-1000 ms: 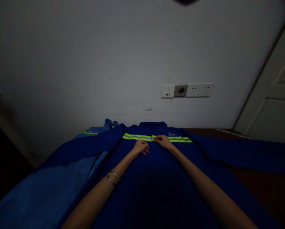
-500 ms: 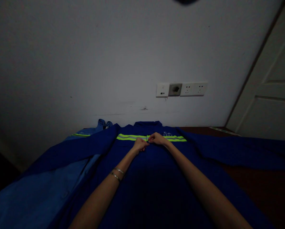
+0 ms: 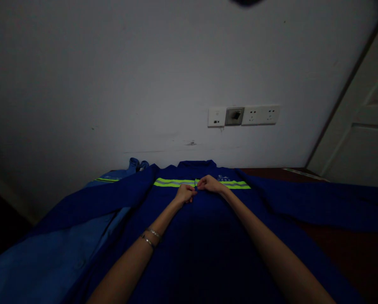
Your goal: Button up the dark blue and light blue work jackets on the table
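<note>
A dark blue work jacket (image 3: 204, 228) lies spread out front side up, collar toward the wall and sleeves out to both sides. Across its chest runs a yellow-green reflective stripe (image 3: 170, 183). My left hand (image 3: 185, 194) is closed in a pinch on the jacket's front edge just below the stripe. Close beside it, my right hand (image 3: 208, 184) pinches the front edge at the stripe, fingertips almost meeting the left ones. Whether a button or zip is between the fingers is too small and dark to tell. Two bracelets (image 3: 151, 237) circle my left wrist.
A lighter blue garment (image 3: 49, 257) lies partly under the jacket's left-hand sleeve. The dark red tabletop (image 3: 350, 249) shows at right. Behind stands a pale wall (image 3: 128, 84) with a row of sockets (image 3: 260, 115); a white door (image 3: 372, 143) is at far right.
Both hands stay at the jacket's front edge with nearly the same pinch; the left hand and forearm have shifted slightly down and left. The view has turned a little.
</note>
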Demonstrator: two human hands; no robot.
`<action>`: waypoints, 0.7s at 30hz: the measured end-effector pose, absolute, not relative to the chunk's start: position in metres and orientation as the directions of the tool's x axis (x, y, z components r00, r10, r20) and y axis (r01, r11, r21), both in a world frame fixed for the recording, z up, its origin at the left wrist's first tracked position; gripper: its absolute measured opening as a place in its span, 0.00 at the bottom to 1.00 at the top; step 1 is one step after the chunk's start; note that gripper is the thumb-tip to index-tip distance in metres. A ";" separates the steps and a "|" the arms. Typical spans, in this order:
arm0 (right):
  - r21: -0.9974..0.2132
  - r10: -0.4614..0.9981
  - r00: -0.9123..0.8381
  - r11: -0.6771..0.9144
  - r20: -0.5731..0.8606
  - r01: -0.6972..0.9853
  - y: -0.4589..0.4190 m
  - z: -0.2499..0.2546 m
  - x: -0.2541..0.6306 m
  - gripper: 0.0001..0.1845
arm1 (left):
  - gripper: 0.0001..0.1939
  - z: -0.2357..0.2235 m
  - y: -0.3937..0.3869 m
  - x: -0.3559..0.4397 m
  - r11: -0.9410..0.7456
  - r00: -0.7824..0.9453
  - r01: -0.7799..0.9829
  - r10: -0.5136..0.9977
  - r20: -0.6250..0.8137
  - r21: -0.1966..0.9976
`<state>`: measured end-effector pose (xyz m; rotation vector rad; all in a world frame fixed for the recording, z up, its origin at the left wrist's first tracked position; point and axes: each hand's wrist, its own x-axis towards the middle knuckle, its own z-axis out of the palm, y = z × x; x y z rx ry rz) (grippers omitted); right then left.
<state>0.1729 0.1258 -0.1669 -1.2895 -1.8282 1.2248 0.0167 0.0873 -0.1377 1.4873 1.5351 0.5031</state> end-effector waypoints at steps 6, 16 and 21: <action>-0.909 0.929 -0.369 0.137 -0.019 0.394 0.125 -0.158 0.174 0.10 | 0.12 -0.132 0.105 -0.006 0.105 0.186 0.582 0.948 -0.258 0.806; -0.797 0.901 -0.429 0.307 0.066 0.521 0.121 -0.142 0.174 0.08 | 0.12 -0.135 0.109 -0.007 0.096 0.224 0.552 0.940 -0.259 0.828; -0.761 0.878 -0.474 0.348 0.061 0.547 0.118 -0.138 0.173 0.08 | 0.07 -0.136 0.101 0.004 0.126 0.167 0.546 0.952 -0.255 0.828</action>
